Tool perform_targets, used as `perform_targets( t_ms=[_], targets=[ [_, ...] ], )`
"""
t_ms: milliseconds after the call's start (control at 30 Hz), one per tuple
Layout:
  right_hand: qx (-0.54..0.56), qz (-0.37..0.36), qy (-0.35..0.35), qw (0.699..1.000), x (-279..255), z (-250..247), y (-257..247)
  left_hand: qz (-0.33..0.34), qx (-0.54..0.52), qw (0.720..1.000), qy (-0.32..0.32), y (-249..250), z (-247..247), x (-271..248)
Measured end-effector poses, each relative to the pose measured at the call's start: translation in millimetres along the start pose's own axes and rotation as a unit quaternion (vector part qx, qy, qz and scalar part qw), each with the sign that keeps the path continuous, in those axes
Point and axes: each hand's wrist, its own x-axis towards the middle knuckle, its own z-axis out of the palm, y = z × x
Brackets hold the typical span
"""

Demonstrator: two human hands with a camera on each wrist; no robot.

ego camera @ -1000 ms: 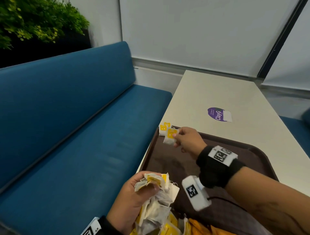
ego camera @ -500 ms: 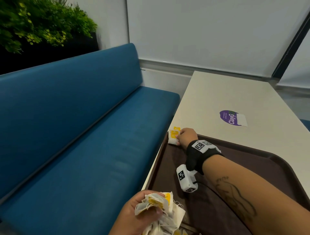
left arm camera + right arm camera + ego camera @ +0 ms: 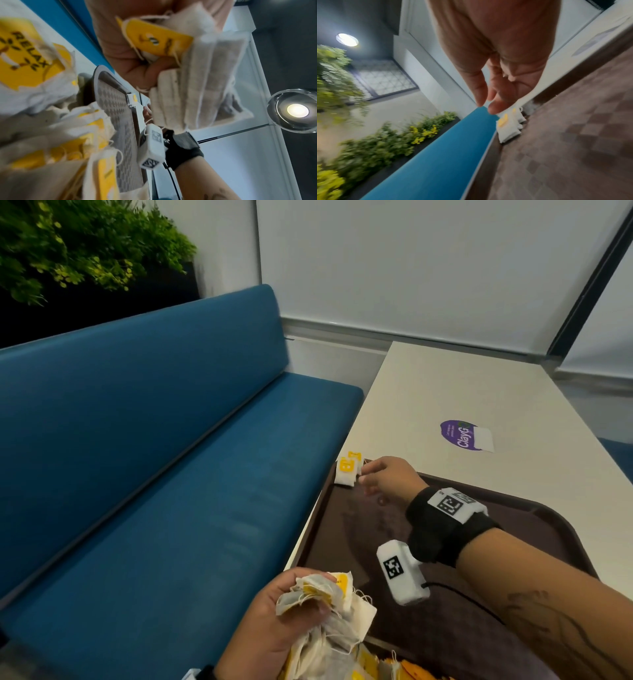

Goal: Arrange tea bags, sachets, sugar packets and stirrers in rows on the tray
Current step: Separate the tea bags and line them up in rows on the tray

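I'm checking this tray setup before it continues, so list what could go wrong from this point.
1. The two placed tea bags sit right at the far left corner of the tray, against the rim by the table edge; a nudge from the right hand beside them could tip them off toward the bench.
2. The left hand grips a thick bunch of tea bags with loose strings; pulling one free may drag others out tangled.

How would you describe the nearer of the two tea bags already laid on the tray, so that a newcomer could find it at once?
Start at the brown tray on the white table and go to its far corner beside the blue bench. Two tea bags lie there, just past the right hand. The nearer tea bag overlaps the other tea bag, and its yellow tag shows fully.
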Motion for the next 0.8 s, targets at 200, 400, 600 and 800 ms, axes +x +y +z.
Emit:
perform_targets(
  t_ms=[200,400,600,800],
  targets=[
    [-0.1,-0.012,-0.246,0.964,-99.5,-21.1,-11.0,0.028,-0.036,0.998,-0.038,6.7,15.1,-11.2],
    [-0.055,-0.003,-0.263,0.963,-157.5,-33.9,-3.0,0.044,-0.049,0.997,-0.051,4.1,35.5,-22.5],
    [-0.05,-0.002,-0.22,0.974,-177.2,-42.2,6.0,0.021,-0.059,0.996,-0.058,1.6,46.0,-27.1],
    [0.034,-0.008,-0.142,0.989,-178.2,-41.5,10.9,-0.004,-0.091,0.995,-0.042,1.7,48.8,-28.8]
  ],
)
